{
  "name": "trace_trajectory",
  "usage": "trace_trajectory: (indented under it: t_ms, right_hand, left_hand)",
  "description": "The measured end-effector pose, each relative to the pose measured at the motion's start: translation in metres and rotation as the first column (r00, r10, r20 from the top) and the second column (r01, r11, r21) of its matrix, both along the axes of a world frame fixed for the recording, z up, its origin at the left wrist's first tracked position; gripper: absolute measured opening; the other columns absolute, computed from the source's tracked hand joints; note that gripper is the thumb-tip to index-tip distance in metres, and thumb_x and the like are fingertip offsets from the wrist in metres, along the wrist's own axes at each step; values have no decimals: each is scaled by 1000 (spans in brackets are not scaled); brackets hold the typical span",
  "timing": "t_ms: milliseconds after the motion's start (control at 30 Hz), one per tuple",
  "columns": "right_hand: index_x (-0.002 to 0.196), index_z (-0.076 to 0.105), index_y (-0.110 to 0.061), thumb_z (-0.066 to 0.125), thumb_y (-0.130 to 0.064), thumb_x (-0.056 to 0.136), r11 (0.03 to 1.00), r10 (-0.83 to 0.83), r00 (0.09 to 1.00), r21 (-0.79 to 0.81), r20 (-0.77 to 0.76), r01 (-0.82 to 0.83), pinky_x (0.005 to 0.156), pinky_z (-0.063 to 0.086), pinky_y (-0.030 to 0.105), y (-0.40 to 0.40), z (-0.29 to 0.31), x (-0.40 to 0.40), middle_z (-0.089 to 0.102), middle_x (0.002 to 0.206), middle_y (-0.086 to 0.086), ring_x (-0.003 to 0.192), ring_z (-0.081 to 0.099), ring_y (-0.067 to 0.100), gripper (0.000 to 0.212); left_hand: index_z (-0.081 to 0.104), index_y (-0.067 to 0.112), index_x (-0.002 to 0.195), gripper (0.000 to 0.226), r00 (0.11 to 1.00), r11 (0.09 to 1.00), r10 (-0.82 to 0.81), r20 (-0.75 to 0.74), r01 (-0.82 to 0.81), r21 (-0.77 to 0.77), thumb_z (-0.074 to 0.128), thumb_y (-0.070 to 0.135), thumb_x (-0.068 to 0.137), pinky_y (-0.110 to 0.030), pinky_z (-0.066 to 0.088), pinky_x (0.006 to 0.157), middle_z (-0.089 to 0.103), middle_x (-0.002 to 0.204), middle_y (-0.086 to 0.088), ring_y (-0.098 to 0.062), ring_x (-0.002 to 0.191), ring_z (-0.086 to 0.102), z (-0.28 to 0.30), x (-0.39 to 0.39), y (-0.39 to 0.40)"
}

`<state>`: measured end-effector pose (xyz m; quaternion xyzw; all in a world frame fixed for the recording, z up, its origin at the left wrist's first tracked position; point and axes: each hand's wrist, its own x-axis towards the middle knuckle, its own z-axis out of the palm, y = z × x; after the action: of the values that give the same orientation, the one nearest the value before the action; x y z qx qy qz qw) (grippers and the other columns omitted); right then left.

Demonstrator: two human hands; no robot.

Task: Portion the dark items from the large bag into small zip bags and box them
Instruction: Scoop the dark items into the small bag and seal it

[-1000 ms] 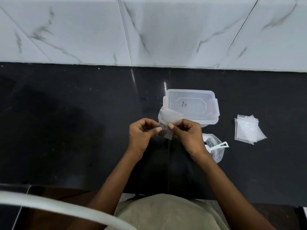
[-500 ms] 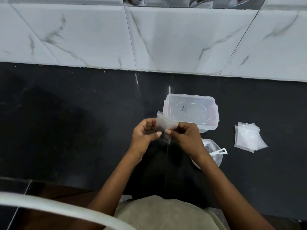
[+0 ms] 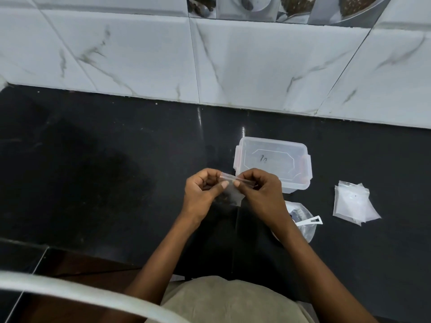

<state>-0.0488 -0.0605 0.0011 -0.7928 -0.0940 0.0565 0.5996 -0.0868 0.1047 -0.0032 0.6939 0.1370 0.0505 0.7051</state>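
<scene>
Both hands hold one small clear zip bag (image 3: pixel 229 191) above the black counter, its zip strip level between them and its body hanging down. My left hand (image 3: pixel 202 193) pinches the strip's left end. My right hand (image 3: pixel 258 193) pinches the right end. Dark specks show faintly inside the bag. Behind my right hand stands a clear plastic box (image 3: pixel 274 163) with its lid on. The large bag (image 3: pixel 303 220) lies under my right wrist, partly hidden, with a white scoop handle (image 3: pixel 311 222) sticking out. A stack of empty small zip bags (image 3: pixel 353 202) lies at the right.
The black stone counter (image 3: pixel 105 171) runs back to a white marble-tiled wall (image 3: pixel 233 61). A white curved bar (image 3: pixel 81 297) crosses the lower left near my body. The counter's front edge is at the bottom left.
The small bag was tilted upward in my fingers; now its zip strip is stretched level between both hands with the body hanging down. The view has tilted upward.
</scene>
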Motion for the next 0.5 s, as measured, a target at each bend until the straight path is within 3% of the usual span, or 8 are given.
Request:
trace_trajectory:
  t_ms: [167, 300, 500]
  right_hand:
    - [84, 75, -16, 76, -13, 88, 999, 40, 999, -32, 35, -39, 68, 51, 18, 1, 5, -3, 72, 76, -7, 73, 67, 10, 5]
    - [86, 76, -15, 77, -15, 88, 994, 86, 992, -76, 92, -79, 74, 57, 25, 5, 11, -5, 73, 80, -7, 79, 69, 12, 2]
    - [86, 72, -18, 74, -18, 90, 970, 158, 970, -215, 184, -117, 72, 56, 30, 8, 7, -3, 69, 80, -9, 78, 65, 11, 4]
  left_hand:
    - [72, 11, 81, 14, 999, 998, 26, 31, -27, 49, 73, -2, 86, -21, 54, 66, 72, 78, -4, -12, 73, 68, 3, 2, 3]
    - [71, 9, 79, 15, 997, 998, -1, 71, -3, 56, 72, -6, 85, -19, 53, 67, 71, 77, -1, -10, 73, 67, 5, -2, 2]
    - [71, 12, 75, 22, 996, 999, 19, 84, -23, 48, 71, -7, 84, -21, 53, 67, 73, 80, -13, -16, 74, 66, 6, -5, 3]
